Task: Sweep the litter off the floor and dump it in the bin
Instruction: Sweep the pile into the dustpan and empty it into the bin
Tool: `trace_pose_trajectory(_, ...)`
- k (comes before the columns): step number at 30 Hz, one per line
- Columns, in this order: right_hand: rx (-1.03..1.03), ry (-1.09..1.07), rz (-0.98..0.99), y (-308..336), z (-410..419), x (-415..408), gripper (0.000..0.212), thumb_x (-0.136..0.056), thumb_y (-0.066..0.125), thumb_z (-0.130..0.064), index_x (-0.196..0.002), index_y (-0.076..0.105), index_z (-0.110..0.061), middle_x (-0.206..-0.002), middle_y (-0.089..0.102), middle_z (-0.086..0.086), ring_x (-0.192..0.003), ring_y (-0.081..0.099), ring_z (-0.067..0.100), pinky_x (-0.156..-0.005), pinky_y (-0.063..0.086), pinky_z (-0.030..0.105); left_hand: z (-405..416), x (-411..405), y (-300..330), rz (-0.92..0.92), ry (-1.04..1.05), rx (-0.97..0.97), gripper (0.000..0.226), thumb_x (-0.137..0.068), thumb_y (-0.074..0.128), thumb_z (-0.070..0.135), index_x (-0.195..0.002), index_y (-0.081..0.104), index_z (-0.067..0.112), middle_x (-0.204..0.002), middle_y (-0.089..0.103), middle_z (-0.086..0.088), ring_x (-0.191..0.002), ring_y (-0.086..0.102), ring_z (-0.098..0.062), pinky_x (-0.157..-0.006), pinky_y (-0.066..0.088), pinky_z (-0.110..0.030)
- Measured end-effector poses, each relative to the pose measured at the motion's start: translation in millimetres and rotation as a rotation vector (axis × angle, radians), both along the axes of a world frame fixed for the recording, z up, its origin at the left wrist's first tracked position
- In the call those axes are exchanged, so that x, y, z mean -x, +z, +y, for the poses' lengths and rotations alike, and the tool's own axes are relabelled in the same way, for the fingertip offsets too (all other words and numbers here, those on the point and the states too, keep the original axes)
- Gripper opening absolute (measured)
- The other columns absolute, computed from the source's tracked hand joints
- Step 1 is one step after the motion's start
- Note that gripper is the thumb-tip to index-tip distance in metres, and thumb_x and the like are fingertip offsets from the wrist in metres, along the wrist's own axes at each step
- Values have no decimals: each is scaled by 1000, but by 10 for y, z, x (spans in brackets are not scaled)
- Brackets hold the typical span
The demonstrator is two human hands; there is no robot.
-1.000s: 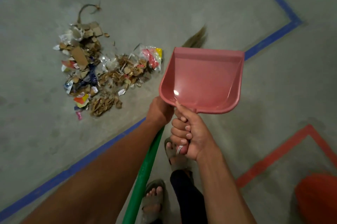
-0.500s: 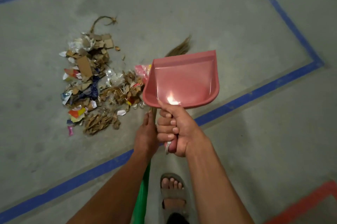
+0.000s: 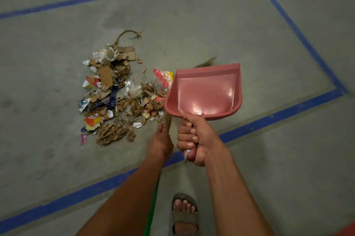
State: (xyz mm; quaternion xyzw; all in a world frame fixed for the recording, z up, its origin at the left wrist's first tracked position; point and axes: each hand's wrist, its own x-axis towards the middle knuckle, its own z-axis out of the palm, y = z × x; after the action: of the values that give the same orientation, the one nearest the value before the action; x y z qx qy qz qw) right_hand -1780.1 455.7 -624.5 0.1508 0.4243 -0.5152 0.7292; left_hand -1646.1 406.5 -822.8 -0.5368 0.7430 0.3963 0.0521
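Note:
A heap of litter [image 3: 113, 93], torn cardboard, wrappers and plastic, lies on the concrete floor left of centre. My right hand [image 3: 196, 139] is shut on the handle of a pink dustpan [image 3: 205, 91], which hangs empty just right of the heap and covers its right edge. My left hand [image 3: 160, 141] grips a broom with a green handle [image 3: 151, 212]. The broom's brown bristles [image 3: 205, 61] poke out behind the dustpan's far edge; most of the broom is hidden by my arm and the pan.
Blue tape lines [image 3: 288, 112] mark a rectangle on the floor around the heap. My sandalled foot [image 3: 184, 214] stands at the bottom, outside the near line. A red patch [image 3: 345, 231] shows at the bottom right corner. No bin is in view.
I have stepped towards the heap, which now sits nearer the middle. The dustpan has shifted left beside the litter. The orange-red object at the bottom right has left the view.

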Motion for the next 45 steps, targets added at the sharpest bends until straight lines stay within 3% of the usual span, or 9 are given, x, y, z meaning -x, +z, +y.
trace_pose_trajectory(2,-15,3,29,14,75,6,48,-97,65,-31,-60,36,-23,-44,21,-9,-32,17,4,-32,14,18,-10,-66,255,-84,65,114,70,-97,50,15,-161,26,28,-158,40,-6,-114,63,-38,-83,53,-42)
trace_pose_trajectory(6,-57,3,73,-2,219,55,48,-96,67,-32,-60,37,-23,-46,21,-9,-33,16,4,-32,15,18,95,-241,543,-155,104,192,63,-105,41,15,-164,19,12,-170,23,-9,-134,52,-38,-102,47,-47)
trace_pose_trajectory(11,-106,6,116,-10,299,106,47,-96,67,-32,-60,37,-22,-47,21,-9,-33,17,4,-33,16,18,214,-203,578,-80,67,219,61,-109,37,21,-165,14,15,-173,17,-5,-139,48,-33,-106,45,-44)
trace_pose_trajectory(16,-135,36,135,-60,336,103,47,-97,66,-32,-59,39,-22,-47,20,-9,-33,17,4,-32,16,18,134,-155,440,-210,-95,66,68,-101,41,13,-164,17,20,-171,20,-4,-132,54,-38,-103,49,-49)
trace_pose_trajectory(25,-193,80,148,-93,498,-52,46,-97,64,-31,-60,39,-22,-47,21,-8,-33,18,4,-32,16,18,126,-484,698,-268,32,147,70,-105,37,9,-165,1,11,-173,4,-14,-141,44,-40,-108,45,-51)
trace_pose_trajectory(30,-233,92,173,-84,582,-138,48,-97,64,-31,-58,39,-22,-45,22,-8,-32,17,5,-31,16,17,436,-700,616,-244,-82,131,72,-107,38,14,-165,-4,21,-174,-1,-1,-115,61,-40,-90,54,-50)
trace_pose_trajectory(34,-246,105,158,-104,606,-259,47,-98,63,-30,-58,39,-22,-44,23,-8,-31,18,5,-30,17,17,653,-892,466,-370,-278,82,82,-99,43,4,-165,-4,17,-174,-5,-5,-115,62,-41,-91,56,-52)
trace_pose_trajectory(40,-242,206,151,-110,580,-531,46,-98,61,-30,-59,38,-22,-44,22,-9,-31,18,4,-32,15,16,562,-1168,583,-448,-67,85,82,-98,45,-1,-164,-4,7,-173,0,-16,-120,60,-45,-96,52,-51)
trace_pose_trajectory(45,-259,234,153,-117,522,-641,43,-99,59,-29,-61,39,-22,-45,21,-9,-31,18,3,-31,16,16,526,-1466,814,-257,0,77,71,-106,39,16,-166,0,19,-174,6,-4,-129,55,-40,-104,49,-49)
